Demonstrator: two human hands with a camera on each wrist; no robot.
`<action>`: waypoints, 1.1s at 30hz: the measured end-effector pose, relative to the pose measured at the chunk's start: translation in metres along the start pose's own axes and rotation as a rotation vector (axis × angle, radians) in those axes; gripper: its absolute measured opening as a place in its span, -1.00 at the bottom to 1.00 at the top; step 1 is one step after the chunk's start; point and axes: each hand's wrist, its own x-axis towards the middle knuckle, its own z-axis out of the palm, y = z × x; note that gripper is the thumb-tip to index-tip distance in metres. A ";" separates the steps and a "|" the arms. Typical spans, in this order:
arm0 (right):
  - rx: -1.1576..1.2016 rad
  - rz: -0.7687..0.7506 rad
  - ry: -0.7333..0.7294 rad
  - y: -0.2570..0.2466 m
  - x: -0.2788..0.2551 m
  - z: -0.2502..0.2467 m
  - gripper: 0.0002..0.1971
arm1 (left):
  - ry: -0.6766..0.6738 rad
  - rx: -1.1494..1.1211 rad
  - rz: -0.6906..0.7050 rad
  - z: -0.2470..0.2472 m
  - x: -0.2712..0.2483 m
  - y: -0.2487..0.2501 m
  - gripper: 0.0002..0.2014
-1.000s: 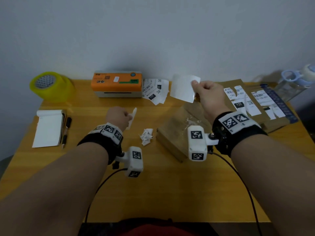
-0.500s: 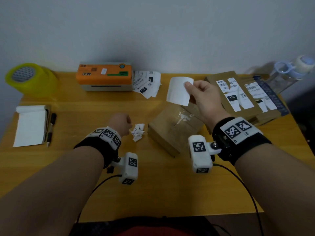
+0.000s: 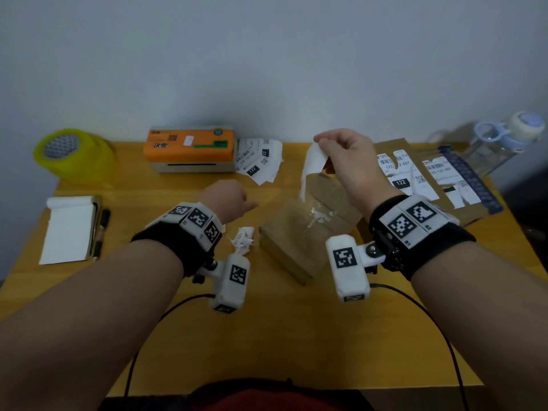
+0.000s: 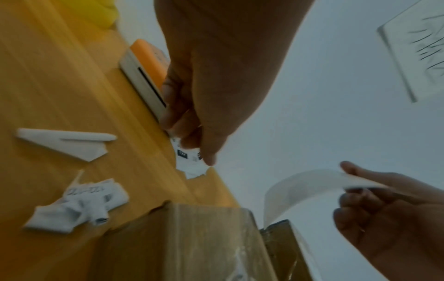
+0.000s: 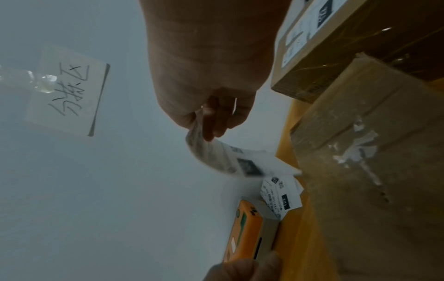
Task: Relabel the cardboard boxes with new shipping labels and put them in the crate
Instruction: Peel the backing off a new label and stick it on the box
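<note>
My right hand [image 3: 321, 142] pinches a white shipping label [image 3: 312, 164] by its top edge. The label hangs down, curled, with its lower end just above the brown cardboard box [image 3: 296, 244]. The box lies mid-table with torn white scraps of an old label [image 3: 320, 216] on its top. The right wrist view shows the label's printed side [image 5: 230, 157] beside the box [image 5: 360, 152]. My left hand [image 3: 229, 198] hovers left of the box with its fingers curled and the thumb out. In the left wrist view I see nothing in this hand [image 4: 192, 123].
An orange label printer [image 3: 189, 146] and a pile of labels [image 3: 258, 161] lie at the back. A crumpled label [image 3: 243, 237] and a folded white strip [image 4: 65, 144] lie left of the box. Labelled boxes [image 3: 415, 179], a bottle [image 3: 504, 140], yellow tape [image 3: 71, 152] and a notepad [image 3: 69, 229] line the sides.
My left hand let go of the white strip it held one second ago. My right hand rose and turned, so the label went from upright to hanging over the box.
</note>
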 end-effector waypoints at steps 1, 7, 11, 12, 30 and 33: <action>-0.005 0.004 0.006 -0.003 0.002 0.001 -0.85 | 0.054 -0.028 0.020 -0.005 -0.001 0.002 -0.61; -0.038 -0.017 0.036 -0.025 0.012 0.007 -0.78 | 0.325 -0.600 0.261 -0.039 -0.019 0.023 -0.67; 0.033 0.020 0.054 -0.039 0.015 0.011 -0.83 | 0.458 -0.735 0.246 -0.053 -0.020 0.028 -0.64; 0.062 0.035 0.062 -0.041 0.014 0.011 -0.83 | 0.483 -0.746 0.221 -0.055 -0.019 0.026 -0.61; -0.143 -0.082 -0.204 -0.017 0.005 -0.013 -0.78 | 0.398 -1.218 0.031 -0.061 -0.023 0.026 -0.86; -0.247 -0.150 -0.122 -0.003 0.005 -0.025 -0.89 | 0.188 -1.220 -0.045 -0.053 -0.022 0.033 -0.88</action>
